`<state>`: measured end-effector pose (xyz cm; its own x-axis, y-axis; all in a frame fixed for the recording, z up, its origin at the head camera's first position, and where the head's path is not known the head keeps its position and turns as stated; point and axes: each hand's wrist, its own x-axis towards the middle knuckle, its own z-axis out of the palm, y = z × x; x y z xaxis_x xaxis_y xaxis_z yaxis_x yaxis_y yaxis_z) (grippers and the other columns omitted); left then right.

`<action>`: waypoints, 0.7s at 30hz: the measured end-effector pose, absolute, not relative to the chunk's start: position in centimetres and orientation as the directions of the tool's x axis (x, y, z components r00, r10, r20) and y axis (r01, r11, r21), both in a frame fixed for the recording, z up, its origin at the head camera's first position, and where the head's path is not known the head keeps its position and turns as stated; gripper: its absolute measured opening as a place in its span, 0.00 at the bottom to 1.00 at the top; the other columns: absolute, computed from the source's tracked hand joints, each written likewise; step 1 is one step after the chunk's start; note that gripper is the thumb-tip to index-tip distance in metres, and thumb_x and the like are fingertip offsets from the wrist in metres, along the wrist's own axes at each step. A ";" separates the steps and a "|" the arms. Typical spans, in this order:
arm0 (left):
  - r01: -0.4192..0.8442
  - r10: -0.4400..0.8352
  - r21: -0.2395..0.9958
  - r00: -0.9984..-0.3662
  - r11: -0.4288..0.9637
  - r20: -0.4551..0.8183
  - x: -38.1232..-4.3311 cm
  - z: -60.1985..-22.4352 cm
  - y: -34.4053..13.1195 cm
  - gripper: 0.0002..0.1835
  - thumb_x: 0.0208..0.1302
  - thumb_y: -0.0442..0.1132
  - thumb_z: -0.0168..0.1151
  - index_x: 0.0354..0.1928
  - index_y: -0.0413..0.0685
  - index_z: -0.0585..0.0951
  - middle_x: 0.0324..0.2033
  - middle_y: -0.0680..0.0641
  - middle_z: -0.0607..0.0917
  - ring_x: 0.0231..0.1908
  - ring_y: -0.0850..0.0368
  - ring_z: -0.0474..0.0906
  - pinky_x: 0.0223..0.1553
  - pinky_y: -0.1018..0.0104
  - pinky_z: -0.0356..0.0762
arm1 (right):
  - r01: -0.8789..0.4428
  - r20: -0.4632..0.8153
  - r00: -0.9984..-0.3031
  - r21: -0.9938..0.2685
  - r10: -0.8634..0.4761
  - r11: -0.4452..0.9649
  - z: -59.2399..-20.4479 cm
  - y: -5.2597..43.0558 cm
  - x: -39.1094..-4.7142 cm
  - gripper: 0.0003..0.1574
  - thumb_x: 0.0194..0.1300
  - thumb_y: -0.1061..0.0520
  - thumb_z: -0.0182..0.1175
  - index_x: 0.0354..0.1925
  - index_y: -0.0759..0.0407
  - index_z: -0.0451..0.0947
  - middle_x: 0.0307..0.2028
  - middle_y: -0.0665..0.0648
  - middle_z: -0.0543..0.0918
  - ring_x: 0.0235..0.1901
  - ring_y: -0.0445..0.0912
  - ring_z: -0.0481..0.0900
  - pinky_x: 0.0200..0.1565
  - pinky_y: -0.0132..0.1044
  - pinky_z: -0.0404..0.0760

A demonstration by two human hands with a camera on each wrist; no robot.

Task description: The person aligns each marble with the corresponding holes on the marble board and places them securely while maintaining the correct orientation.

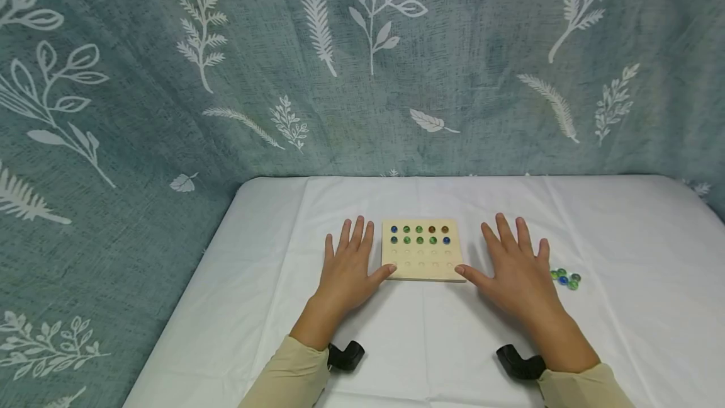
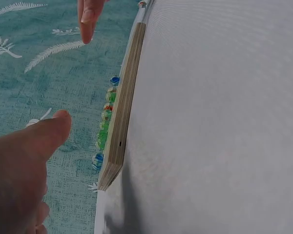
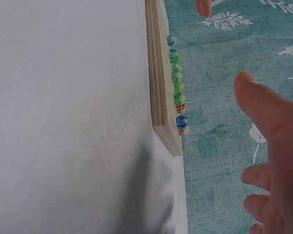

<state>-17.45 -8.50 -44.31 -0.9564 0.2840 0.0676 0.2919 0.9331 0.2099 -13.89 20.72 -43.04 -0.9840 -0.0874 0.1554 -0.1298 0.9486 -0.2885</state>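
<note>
A pale wooden board [image 1: 413, 258] with rows of round hollows lies on the white cloth. Its two far rows hold marbles [image 1: 420, 240] in blue, green and brownish orange, while the two near rows show bare hollows. My left hand [image 1: 347, 277] is spread flat at the board's left side, its thumb overlapping the near left corner in the head view. On the other side my right hand [image 1: 518, 272] is spread too, thumb at the near right corner. Both wrist views show the thumbs apart from the plywood edge [image 2: 124, 112]. Neither hand holds anything.
Several loose marbles [image 1: 563, 280], green and blue, lie in a small group just right of my right hand. White cloth [image 1: 419, 345] covers the table. A blue-green leaf-patterned curtain [image 1: 362, 124] hangs behind and along the left side.
</note>
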 end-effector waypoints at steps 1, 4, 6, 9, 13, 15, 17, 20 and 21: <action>0.297 0.289 0.218 -0.955 0.930 0.071 -17.5 -44.3 -8.5 0.51 0.64 0.73 0.49 0.79 0.53 0.48 0.79 0.48 0.45 0.78 0.47 0.36 0.75 0.36 0.38 | -0.130 0.154 -0.984 -0.291 -0.088 0.948 -43.0 20.7 -13.9 0.65 0.60 0.19 0.50 0.75 0.62 0.55 0.77 0.67 0.46 0.76 0.66 0.33 0.64 0.79 0.37; 0.307 0.299 0.237 -0.952 0.922 0.066 -17.6 -44.4 -8.5 0.50 0.64 0.72 0.49 0.79 0.52 0.49 0.79 0.48 0.46 0.78 0.47 0.37 0.75 0.36 0.39 | -0.128 0.143 -0.986 -0.299 -0.088 0.946 -42.9 20.7 -13.9 0.65 0.60 0.19 0.50 0.75 0.62 0.54 0.77 0.67 0.46 0.76 0.66 0.33 0.64 0.79 0.37; 0.317 0.313 0.252 -0.948 0.914 0.058 -17.6 -44.5 -8.5 0.49 0.65 0.72 0.49 0.79 0.51 0.49 0.78 0.49 0.46 0.78 0.47 0.37 0.75 0.36 0.39 | -0.122 0.127 -0.988 -0.308 -0.086 0.943 -42.9 20.8 -14.0 0.65 0.60 0.19 0.50 0.75 0.63 0.54 0.77 0.67 0.45 0.76 0.67 0.33 0.64 0.79 0.36; 0.343 0.347 0.307 -0.937 0.888 0.044 -17.8 -44.7 -8.5 0.48 0.67 0.70 0.49 0.79 0.51 0.50 0.79 0.50 0.47 0.78 0.48 0.38 0.75 0.36 0.40 | -0.108 0.094 -0.992 -0.330 -0.081 0.938 -42.8 21.1 -14.1 0.65 0.60 0.19 0.49 0.75 0.63 0.54 0.77 0.67 0.45 0.75 0.68 0.34 0.65 0.78 0.36; 0.384 0.403 0.417 -0.914 0.824 0.044 -18.0 -45.0 -8.6 0.45 0.69 0.65 0.52 0.78 0.48 0.52 0.78 0.49 0.49 0.78 0.46 0.40 0.74 0.36 0.41 | -0.095 0.058 -0.995 -0.372 -0.079 0.923 -42.6 22.0 -14.5 0.64 0.61 0.20 0.50 0.75 0.64 0.54 0.77 0.69 0.47 0.75 0.69 0.35 0.65 0.78 0.36; 0.395 0.425 0.462 -0.904 0.794 0.042 -18.1 -45.1 -8.6 0.45 0.69 0.63 0.53 0.78 0.47 0.52 0.78 0.48 0.50 0.78 0.45 0.41 0.75 0.37 0.42 | -0.087 0.042 -0.996 -0.403 -0.076 0.911 -42.4 22.6 -14.6 0.63 0.62 0.21 0.50 0.75 0.65 0.54 0.76 0.70 0.48 0.74 0.70 0.37 0.65 0.77 0.37; 0.398 0.440 0.496 -0.897 0.772 0.034 -18.1 -45.3 -8.7 0.44 0.70 0.61 0.53 0.78 0.46 0.52 0.78 0.47 0.51 0.78 0.46 0.41 0.76 0.39 0.42 | -0.073 0.014 -0.997 -0.439 -0.075 0.896 -42.2 23.2 -14.7 0.62 0.63 0.22 0.50 0.75 0.66 0.54 0.75 0.71 0.49 0.74 0.71 0.38 0.66 0.76 0.37; 0.393 0.455 0.527 -0.891 0.753 0.014 -18.2 -45.5 -8.8 0.43 0.70 0.61 0.54 0.78 0.48 0.52 0.78 0.48 0.51 0.78 0.49 0.41 0.77 0.44 0.41 | -0.047 -0.025 -0.997 -0.494 -0.068 0.868 -41.9 24.4 -14.9 0.59 0.66 0.25 0.50 0.74 0.67 0.55 0.75 0.72 0.51 0.74 0.72 0.39 0.68 0.75 0.38; 0.393 0.460 0.535 -0.888 0.748 0.009 -18.2 -45.6 -8.9 0.43 0.70 0.61 0.54 0.78 0.48 0.52 0.78 0.49 0.51 0.78 0.50 0.41 0.77 0.45 0.41 | -0.039 -0.034 -0.997 -0.510 -0.066 0.859 -41.9 24.8 -15.0 0.58 0.67 0.25 0.50 0.74 0.68 0.55 0.74 0.73 0.52 0.74 0.72 0.40 0.68 0.74 0.39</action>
<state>-18.20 -8.85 -45.56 -0.8880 0.4598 0.0092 0.3928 0.7480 0.5350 -14.98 24.81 -41.92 -0.9972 -0.0660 -0.0345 -0.0393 0.8591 -0.5102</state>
